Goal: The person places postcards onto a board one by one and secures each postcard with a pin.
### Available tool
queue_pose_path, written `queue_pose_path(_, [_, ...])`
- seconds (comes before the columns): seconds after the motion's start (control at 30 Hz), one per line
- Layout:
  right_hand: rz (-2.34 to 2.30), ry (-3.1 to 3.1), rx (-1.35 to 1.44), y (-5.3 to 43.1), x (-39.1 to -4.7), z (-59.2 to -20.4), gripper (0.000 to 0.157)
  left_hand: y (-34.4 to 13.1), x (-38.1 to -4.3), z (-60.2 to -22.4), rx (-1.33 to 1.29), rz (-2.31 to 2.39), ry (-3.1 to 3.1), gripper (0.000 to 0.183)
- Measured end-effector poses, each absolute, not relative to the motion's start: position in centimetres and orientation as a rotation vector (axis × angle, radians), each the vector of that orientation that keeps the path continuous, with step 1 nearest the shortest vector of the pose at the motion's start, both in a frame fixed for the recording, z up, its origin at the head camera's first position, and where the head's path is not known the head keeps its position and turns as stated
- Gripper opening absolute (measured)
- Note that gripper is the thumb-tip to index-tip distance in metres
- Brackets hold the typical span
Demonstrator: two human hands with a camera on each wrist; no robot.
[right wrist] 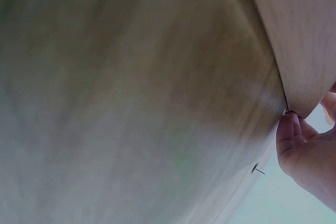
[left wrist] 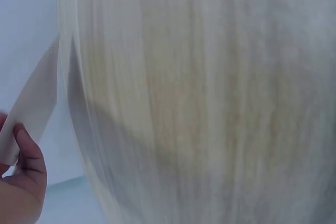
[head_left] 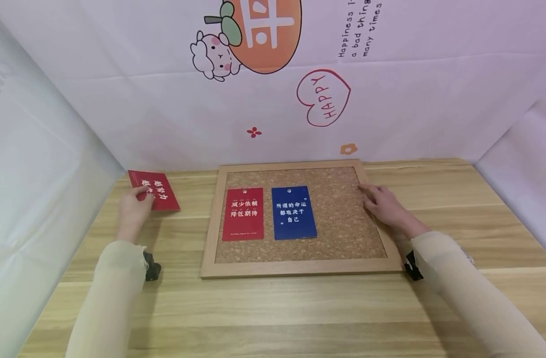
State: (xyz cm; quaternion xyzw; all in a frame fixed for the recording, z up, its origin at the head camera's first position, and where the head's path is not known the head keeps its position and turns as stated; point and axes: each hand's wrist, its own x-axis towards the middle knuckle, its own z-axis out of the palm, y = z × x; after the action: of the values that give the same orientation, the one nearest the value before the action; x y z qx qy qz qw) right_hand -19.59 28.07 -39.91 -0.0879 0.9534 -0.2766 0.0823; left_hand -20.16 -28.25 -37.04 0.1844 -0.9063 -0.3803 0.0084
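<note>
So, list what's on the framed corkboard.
On the framed corkboard: a red printed card and a blue printed card, both pinned; the right hand touches the board's right side. Cork behind the cards is hidden.

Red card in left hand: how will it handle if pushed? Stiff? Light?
Red card: likely fairly stiff, as it extends nearly flat from the left hand. Probably light; it looks thin. Might swivel if pushed, since it's held near one edge.

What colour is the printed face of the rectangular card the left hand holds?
Red; the rectangular card shows best in the head view.
</note>
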Motion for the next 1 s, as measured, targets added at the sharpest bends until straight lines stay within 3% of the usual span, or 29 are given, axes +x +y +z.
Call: queue_pose_path(1.0, [-0.817, 2.862, -0.276, 28.1, -19.6, -39.9, 0.048, -23.0, -20.8, -36.7, 0.488, -1.316, -2.684, 0.041])
